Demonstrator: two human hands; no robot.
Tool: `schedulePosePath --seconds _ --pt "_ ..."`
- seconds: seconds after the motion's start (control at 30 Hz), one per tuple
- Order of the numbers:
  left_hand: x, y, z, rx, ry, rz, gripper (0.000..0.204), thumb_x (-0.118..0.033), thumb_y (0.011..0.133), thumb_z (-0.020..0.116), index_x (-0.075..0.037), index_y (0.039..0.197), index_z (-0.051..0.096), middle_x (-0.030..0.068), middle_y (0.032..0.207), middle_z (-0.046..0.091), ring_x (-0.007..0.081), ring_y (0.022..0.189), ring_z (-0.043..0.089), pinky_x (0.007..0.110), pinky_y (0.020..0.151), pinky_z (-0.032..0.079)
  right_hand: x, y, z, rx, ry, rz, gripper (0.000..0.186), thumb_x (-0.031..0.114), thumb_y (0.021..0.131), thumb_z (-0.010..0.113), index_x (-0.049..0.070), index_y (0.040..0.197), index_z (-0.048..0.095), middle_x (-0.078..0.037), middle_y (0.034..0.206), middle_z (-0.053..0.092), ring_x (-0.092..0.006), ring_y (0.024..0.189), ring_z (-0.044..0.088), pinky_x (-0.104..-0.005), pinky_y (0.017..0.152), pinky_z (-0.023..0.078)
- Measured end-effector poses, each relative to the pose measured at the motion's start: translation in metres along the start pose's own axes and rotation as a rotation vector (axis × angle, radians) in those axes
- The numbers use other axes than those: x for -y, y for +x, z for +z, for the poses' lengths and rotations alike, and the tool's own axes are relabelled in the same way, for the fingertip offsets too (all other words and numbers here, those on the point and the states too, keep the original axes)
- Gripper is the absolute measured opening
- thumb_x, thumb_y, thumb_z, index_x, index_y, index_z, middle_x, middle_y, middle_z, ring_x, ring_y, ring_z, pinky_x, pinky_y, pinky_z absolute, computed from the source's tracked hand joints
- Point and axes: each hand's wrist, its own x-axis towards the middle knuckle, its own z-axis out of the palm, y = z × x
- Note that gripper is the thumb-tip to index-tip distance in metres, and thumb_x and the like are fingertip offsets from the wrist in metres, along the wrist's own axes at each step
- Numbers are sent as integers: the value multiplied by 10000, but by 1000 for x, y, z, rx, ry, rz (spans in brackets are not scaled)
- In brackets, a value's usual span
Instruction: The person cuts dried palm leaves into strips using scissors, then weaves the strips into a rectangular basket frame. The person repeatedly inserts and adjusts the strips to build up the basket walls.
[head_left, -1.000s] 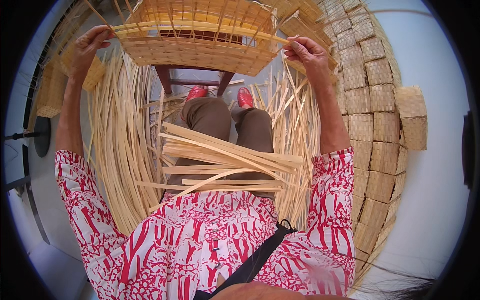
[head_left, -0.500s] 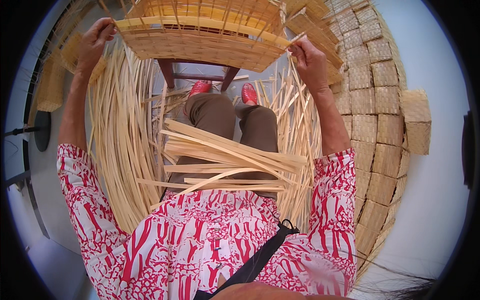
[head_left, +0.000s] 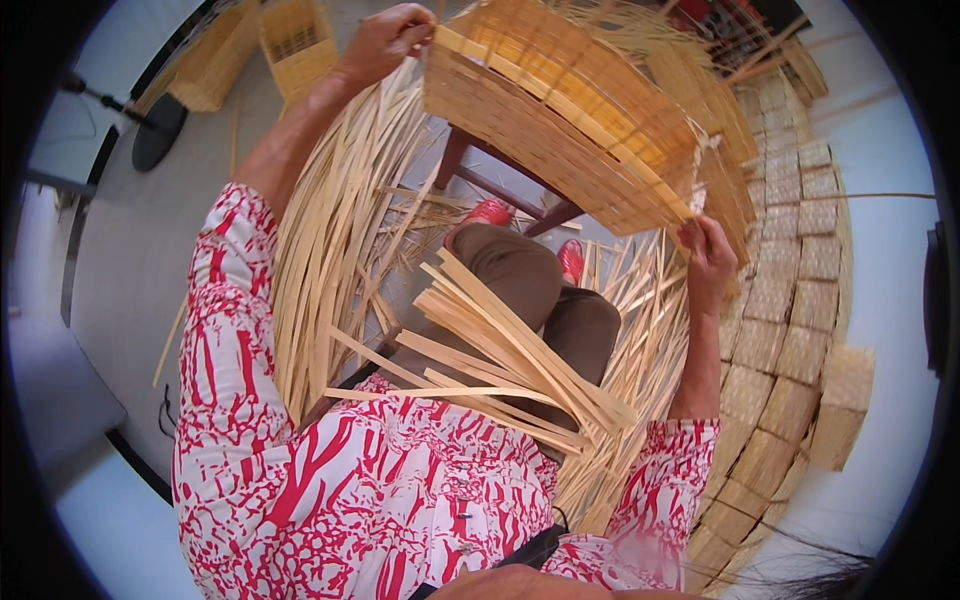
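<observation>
A partly woven bamboo basket [head_left: 530, 135] with upright strip ends sits tilted on a dark red wooden stool [head_left: 455, 160] in front of me. A yellow flat bamboo strip [head_left: 570, 105] runs along its near side, between the uprights. My left hand [head_left: 395, 38] is closed, pinching the strip at the basket's left corner. At the right corner my right hand [head_left: 708, 248] has its fingers closed on the strip's other end. Loose pale bamboo strips [head_left: 510, 345] lie across my lap.
Long bundles of strips [head_left: 335, 250] cover the floor on both sides of my legs. Rows of stacked woven baskets [head_left: 775, 310] line the wall at right. More baskets [head_left: 215, 60] and a black round stand base [head_left: 160, 133] are at the far left.
The view has swung left, so the scene appears shifted right and tilted. Both hands stay at the basket's corners; its right end now sits lower in the picture than its left.
</observation>
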Motion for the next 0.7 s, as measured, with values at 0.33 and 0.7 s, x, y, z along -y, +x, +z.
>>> schedulePosePath --seconds 0.33,0.7 --pt "-70 -41 20 -160 334 412 296 -127 942 656 -68 1228 609 64 845 673 126 779 664 251 692 544 -3 4 0 58 170 134 103 126 998 592 47 1063 601 -9 828 651 -64 727 598 -230 674 522" --pt "-124 4 73 164 455 305 143 -171 848 603 -94 922 698 185 710 653 354 715 673 454 649 522 -8 6 5 41 234 111 123 136 994 602 34 1048 646 -25 858 681 -78 704 630 -227 667 538"
